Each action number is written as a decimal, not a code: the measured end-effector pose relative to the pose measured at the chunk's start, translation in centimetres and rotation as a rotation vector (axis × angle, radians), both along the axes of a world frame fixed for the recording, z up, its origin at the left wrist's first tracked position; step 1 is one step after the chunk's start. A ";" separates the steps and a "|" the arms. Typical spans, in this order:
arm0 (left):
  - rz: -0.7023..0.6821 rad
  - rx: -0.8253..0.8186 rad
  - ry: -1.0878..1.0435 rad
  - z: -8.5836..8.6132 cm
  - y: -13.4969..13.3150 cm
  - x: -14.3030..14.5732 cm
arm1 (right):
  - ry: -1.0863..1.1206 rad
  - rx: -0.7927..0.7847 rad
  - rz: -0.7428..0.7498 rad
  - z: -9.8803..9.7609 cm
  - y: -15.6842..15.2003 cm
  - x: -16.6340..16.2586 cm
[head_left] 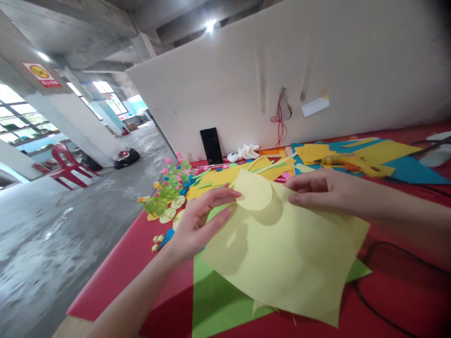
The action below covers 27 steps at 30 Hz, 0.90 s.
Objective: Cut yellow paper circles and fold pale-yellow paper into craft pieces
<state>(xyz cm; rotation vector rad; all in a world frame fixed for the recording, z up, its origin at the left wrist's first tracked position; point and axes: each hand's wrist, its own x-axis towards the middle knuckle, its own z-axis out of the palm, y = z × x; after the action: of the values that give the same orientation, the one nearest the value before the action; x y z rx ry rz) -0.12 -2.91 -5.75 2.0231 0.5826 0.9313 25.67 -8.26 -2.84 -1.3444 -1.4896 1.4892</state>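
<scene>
A large pale yellow paper sheet (289, 253) is held above a red table (120, 277). My left hand (195, 225) pinches the sheet's left edge, thumb on top. My right hand (324, 190) grips the sheet's upper edge, fingers pressed together. A round flap of the same yellow paper (255, 192) curls up between the two hands. Under the sheet lies a green paper sheet (214, 300).
Small paper flowers in green, pink and yellow (169, 192) stand at the table's left edge. Yellow, orange and blue paper scraps (352, 157) and a yellow glue gun (338, 160) lie behind. A black cable (377, 305) loops at right. A white board (282, 70) backs the table.
</scene>
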 end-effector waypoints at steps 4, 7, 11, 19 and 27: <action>-0.012 0.015 0.033 0.0 -0.1 0.2 | -0.156 0.065 0.035 0.2 0.1 0.1; -0.005 0.085 0.092 0.0 -0.3 0.4 | -0.295 0.187 0.045 -0.3 0.3 -0.1; -0.004 0.233 0.190 0.0 -0.8 0.4 | -0.273 0.215 0.043 -1.2 0.4 -0.6; 0.085 -0.242 -0.095 -0.6 -0.9 1.4 | -0.056 0.122 0.028 -1.3 0.0 -1.3; 0.085 -0.694 0.292 0.2 -1.9 2.1 | -0.103 0.137 0.051 -1.2 -0.2 -2.0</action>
<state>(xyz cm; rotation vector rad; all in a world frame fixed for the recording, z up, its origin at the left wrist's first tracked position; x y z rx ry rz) 1.97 -4.83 -5.53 1.5068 0.9989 0.3884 23.65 -8.45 -4.02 -1.3273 -1.6703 1.3395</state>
